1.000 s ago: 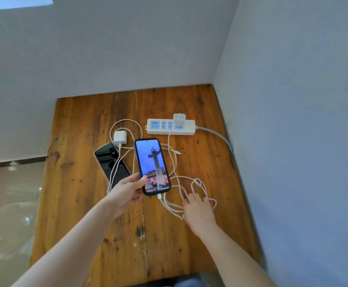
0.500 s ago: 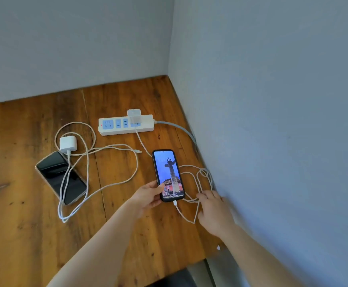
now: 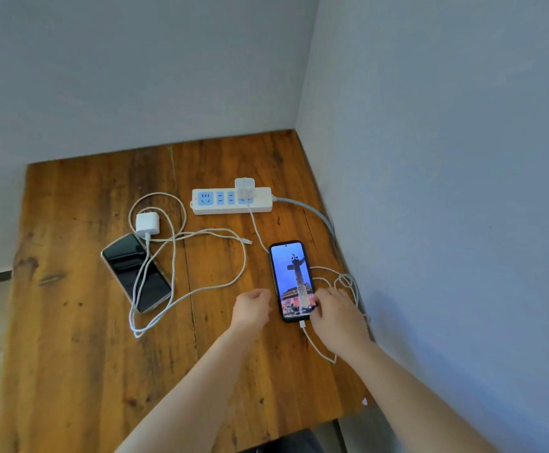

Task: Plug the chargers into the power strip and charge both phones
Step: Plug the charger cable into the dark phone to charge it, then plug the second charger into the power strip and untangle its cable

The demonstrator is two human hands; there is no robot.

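A white power strip point(image 3: 260, 207) lies near the table's back right corner with one white charger point(image 3: 244, 187) plugged into it. That charger's cable runs to the lit phone point(image 3: 290, 273), which lies flat near the right wall with the plug in its bottom end. My right hand point(image 3: 340, 318) holds the phone's lower right edge, thumb on the screen corner. My left hand point(image 3: 252, 308) hovers just left of the phone, fingers loosely curled and holding nothing. A second white charger point(image 3: 148, 223) lies unplugged on the left, its cable looped over a dark phone point(image 3: 126, 266).
The wooden table point(image 3: 86, 371) sits in a corner, with grey walls at the back and close on the right. The strip's grey cord point(image 3: 319, 214) runs along the right wall. Slack white cable point(image 3: 348, 281) is bunched between the lit phone and the wall.
The lit phone has been set down flat by the right wall. My left hand has let go of it. My right hand has moved from the bunched cable onto the phone's edge.
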